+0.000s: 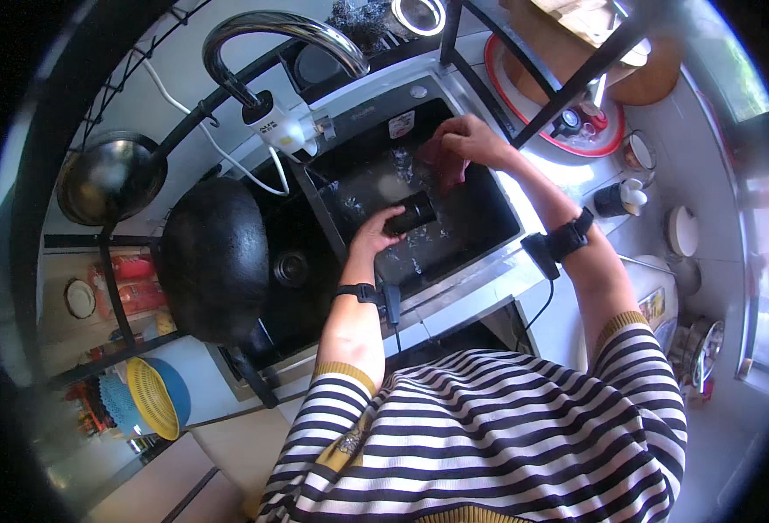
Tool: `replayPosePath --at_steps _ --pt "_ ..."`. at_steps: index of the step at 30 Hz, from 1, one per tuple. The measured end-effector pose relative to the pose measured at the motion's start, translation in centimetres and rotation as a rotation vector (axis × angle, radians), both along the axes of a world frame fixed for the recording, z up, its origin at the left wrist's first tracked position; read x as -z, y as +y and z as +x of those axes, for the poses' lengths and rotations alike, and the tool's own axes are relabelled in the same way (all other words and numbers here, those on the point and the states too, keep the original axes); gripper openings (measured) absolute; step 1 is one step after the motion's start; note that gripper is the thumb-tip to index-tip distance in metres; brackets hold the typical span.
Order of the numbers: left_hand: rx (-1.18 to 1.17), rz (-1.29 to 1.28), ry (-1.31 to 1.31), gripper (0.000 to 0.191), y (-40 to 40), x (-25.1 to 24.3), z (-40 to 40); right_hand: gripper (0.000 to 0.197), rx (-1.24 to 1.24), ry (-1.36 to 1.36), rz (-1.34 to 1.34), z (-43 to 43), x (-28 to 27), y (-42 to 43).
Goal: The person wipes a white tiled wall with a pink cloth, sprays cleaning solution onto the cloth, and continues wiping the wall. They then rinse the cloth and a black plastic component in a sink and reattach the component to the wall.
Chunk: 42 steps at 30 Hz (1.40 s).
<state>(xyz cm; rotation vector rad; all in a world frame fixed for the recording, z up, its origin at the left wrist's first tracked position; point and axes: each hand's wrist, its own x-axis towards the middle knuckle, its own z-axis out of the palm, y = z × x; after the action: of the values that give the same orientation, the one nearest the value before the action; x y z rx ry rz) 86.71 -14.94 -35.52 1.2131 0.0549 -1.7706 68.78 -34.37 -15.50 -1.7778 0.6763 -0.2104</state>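
My left hand [378, 233] grips a black cylindrical container [414, 213] over the right basin of a dark sink [362, 115]. Its fingers wrap around the near end, and I cannot tell whether the container is hollow. Higher and to the right, my right hand [477, 141] pinches a dark red cloth [446, 167] that hangs down into the basin. The cloth and the container are apart. Bright reflections and splashes show on the basin floor. A chrome gooseneck faucet [283, 23] with a white heater body [286, 134] arches above the back of the sink.
A large black wok [214, 261] stands over the left basin. Black rack bars [580, 78] cross above the counter. At the right lies a red-rimmed tray [508, 108] with small items. A yellow colander [153, 399] sits at the lower left; a metal pan [113, 178] hangs behind.
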Motion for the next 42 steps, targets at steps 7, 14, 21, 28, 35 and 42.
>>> replayPosePath --at_steps 7,14,21,28,35,42 --pt "-0.162 -0.42 0.556 0.046 -0.9 -2.4 -1.6 0.024 0.096 -0.066 -0.068 -1.7 -10.0 3.0" --pt "-0.265 -0.438 0.533 0.051 -2.8 -6.3 -4.1 0.026 0.182 0.002 -0.14 -1.6 -8.0 6.3" --pt "-0.156 -0.466 0.435 0.044 -2.1 -8.3 -3.8 0.053 -0.291 0.135 -0.986 -3.3 -1.5 12.1" --pt "0.005 -0.342 0.093 0.038 -2.0 -12.8 -5.6 0.038 -0.663 0.589 -0.878 -3.5 -2.0 10.8" --pt "0.093 -0.317 0.063 0.04 -1.0 -12.8 -4.5 0.036 -0.583 0.374 -1.345 -6.2 -4.0 14.4" --pt "0.037 -0.33 -0.164 0.047 -1.1 -13.6 -5.1 0.036 -0.559 0.381 -1.282 -6.2 -1.5 12.4"
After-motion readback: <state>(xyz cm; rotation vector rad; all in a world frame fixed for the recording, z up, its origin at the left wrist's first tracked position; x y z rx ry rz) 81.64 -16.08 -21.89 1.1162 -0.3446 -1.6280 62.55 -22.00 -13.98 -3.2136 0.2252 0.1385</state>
